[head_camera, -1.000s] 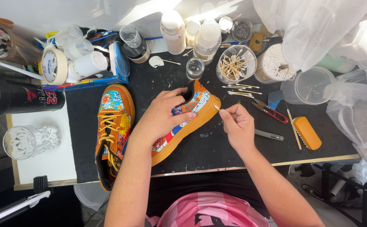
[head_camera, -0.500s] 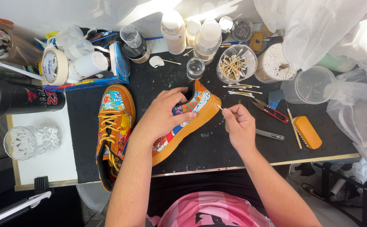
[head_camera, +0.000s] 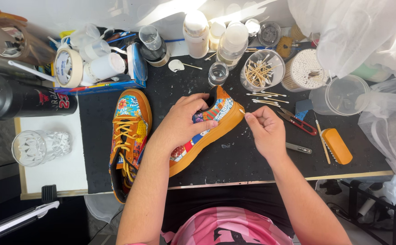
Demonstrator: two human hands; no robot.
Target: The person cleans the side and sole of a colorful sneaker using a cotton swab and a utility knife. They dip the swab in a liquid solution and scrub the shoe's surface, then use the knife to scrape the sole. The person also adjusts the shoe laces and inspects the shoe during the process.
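Under my left hand lies the orange-soled patchwork sneaker, fingers clamped over its collar. Just right of its heel, my right hand pinches a thin white-tipped cotton swab, tip touching the sole.

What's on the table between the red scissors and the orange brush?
In the head view, a thin wooden stick lies on the black mat between the red scissors and the orange brush.

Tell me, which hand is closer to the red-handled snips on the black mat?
Right. The right hand pinching a cotton swab sits just beside the red-handled snips; the left hand grips the patchwork shoe farther away.
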